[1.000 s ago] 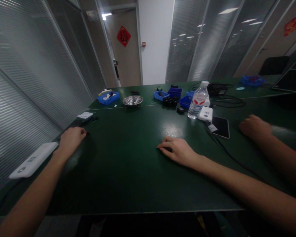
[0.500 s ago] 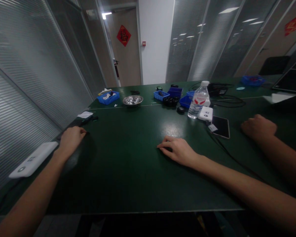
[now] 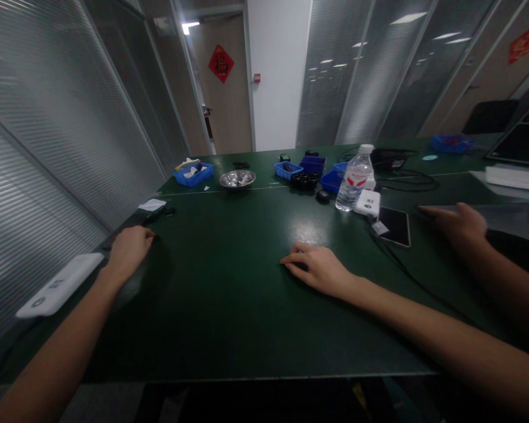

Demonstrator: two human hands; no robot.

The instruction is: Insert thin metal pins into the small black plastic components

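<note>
Hands rest well apart on green table.

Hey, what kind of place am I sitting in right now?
Probably an office or meeting room: there are glass partitions with blinds, a long green table and, at the right edge, what looks like a laptop.

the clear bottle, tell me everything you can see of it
The clear bottle looks plastic, with a white cap on and a label bearing red marks. It stands upright on the green table, its base left of a white device; whether they touch I cannot tell. The right hand lies apart from it. Its fill level is unclear.
</note>
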